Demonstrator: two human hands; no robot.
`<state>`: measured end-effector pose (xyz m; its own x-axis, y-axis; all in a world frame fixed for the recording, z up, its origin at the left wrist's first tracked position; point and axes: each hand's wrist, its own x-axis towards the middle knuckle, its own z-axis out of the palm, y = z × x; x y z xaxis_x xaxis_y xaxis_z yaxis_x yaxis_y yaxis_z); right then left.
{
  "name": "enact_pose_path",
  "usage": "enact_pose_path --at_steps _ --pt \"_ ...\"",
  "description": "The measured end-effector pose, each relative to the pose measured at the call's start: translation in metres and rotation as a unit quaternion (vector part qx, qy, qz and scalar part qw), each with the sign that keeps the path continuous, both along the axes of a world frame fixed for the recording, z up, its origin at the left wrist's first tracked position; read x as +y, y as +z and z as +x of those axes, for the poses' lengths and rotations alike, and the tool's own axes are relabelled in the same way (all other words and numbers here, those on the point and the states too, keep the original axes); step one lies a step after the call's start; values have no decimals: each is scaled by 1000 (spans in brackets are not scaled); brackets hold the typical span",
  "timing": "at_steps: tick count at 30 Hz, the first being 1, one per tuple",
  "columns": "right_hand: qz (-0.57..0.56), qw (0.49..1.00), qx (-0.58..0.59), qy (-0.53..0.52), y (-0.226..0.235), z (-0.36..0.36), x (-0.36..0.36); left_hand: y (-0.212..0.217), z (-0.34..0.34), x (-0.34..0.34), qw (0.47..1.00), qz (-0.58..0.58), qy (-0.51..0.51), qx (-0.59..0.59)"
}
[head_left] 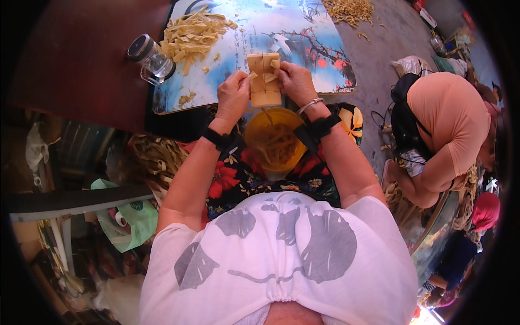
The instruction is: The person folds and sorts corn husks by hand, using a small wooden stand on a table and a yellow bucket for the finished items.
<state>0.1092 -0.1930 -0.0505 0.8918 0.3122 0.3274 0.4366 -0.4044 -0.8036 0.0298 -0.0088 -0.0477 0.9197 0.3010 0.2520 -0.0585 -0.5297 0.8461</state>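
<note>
A pale wooden block (265,98) with a dark line down its middle lies at the near edge of the picture-printed table covering (254,32). My left hand (233,96) is at its left side, fingers closed on the end of a flat pale strip (252,76). At the block's right side my right hand (297,82) pinches another strip, folded over (275,64). More of the strip material crosses the block between both hands. Below the block, a yellow bucket (250,138) holds several strips, with one hanging over its far rim.
A heap of flat strips (195,35) lies at the far left of the covering, beside a lidded glass jar (157,62). Small curled pieces (349,11) are piled at the far right. A person in an orange top (447,108) bends over on the right. A green bag (130,222) hangs at left.
</note>
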Motion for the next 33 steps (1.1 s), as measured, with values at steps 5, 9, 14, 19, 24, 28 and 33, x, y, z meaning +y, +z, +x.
enact_pose_path --at_steps 5,9,14,19,24,28,33 --pt "140 959 232 83 15 -19 -23 20 -25 5 977 -208 2 50" --pt "82 970 203 102 37 -73 -40 22 -53 2 899 -424 -82 72" --pt "-99 994 28 47 33 -117 -49 34 -82 -24 958 -266 -92 50" --pt "48 994 -18 95 42 -135 -19 14 -99 -48 985 -118 -126 -24" --pt "-27 993 -97 67 45 -150 -17 -13 -119 -35 993 -94 -47 45" --pt "-37 982 -93 163 35 -169 -22 -24 -139 -23 664 -643 -132 358" --pt "8 954 -67 290 28 -193 -21 -50 -138 -29 596 -705 -208 323"
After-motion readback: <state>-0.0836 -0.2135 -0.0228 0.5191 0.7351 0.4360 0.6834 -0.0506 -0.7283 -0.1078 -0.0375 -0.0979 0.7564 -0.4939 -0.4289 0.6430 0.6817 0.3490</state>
